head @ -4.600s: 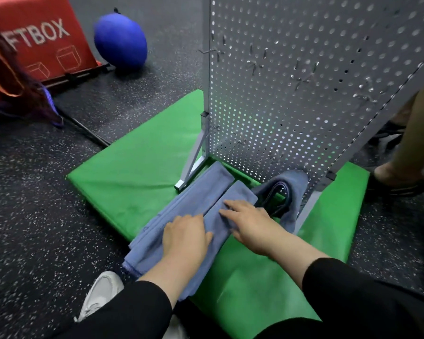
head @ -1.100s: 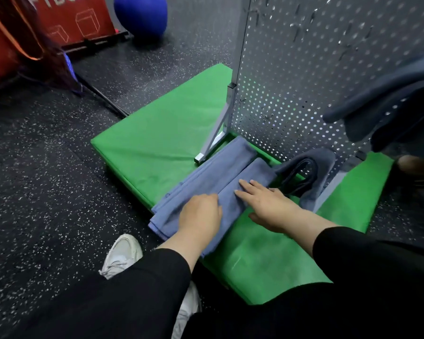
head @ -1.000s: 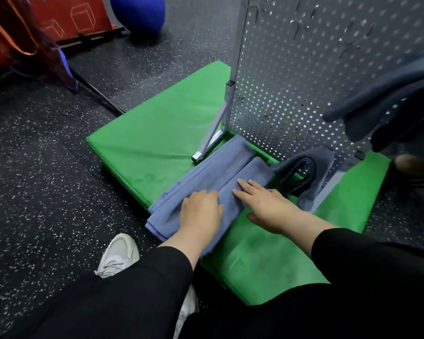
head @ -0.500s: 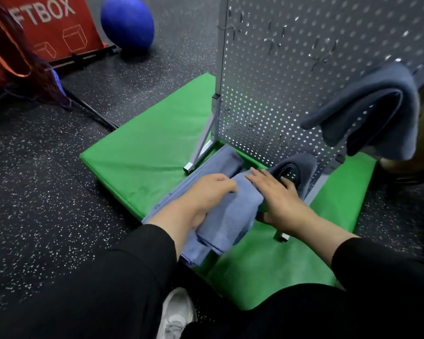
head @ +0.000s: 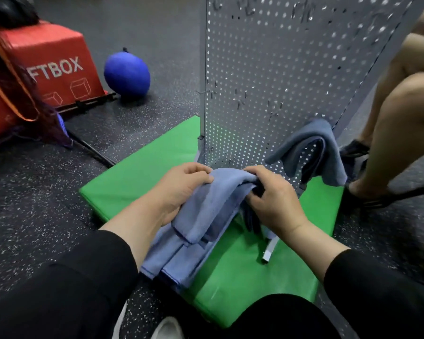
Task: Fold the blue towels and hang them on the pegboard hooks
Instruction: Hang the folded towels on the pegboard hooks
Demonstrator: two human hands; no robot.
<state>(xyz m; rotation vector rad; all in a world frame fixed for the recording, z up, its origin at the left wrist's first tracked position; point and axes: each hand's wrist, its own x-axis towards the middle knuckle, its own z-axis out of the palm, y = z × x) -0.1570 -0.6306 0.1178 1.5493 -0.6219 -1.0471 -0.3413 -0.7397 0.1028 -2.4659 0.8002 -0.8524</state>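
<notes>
Both hands are up off the mat, lifting a folded blue towel [head: 213, 201] by its top fold. The left hand [head: 181, 189] comes in from the lower left, fingers curled over the fold's left end, thumb pinching the cloth from beneath. The right hand [head: 269, 199] mirrors it at the right end, fingers hooked over and into the fold, knuckles towards the camera. The towel drapes between them like a saddle, its near flap hanging down over a second, flat-lying blue towel [head: 179, 260] on the green mat [head: 137, 172].

Directly behind the hands stands the grey pegboard [head: 279, 69], upright on the mat, with small metal hooks [head: 240, 99] poking out across its middle. On its lower right a darker blue-grey towel [head: 313, 148] hangs draped, probably over a hook, though the peg itself is hidden by the cloth. The pegboard's metal foot [head: 268, 250] sticks out just under the right wrist.

Off to the left on the speckled black floor sit a red box [head: 52, 69] and a blue ball [head: 127, 74]. At the right edge, another person's bare legs [head: 399, 113] crowd beside the board.
</notes>
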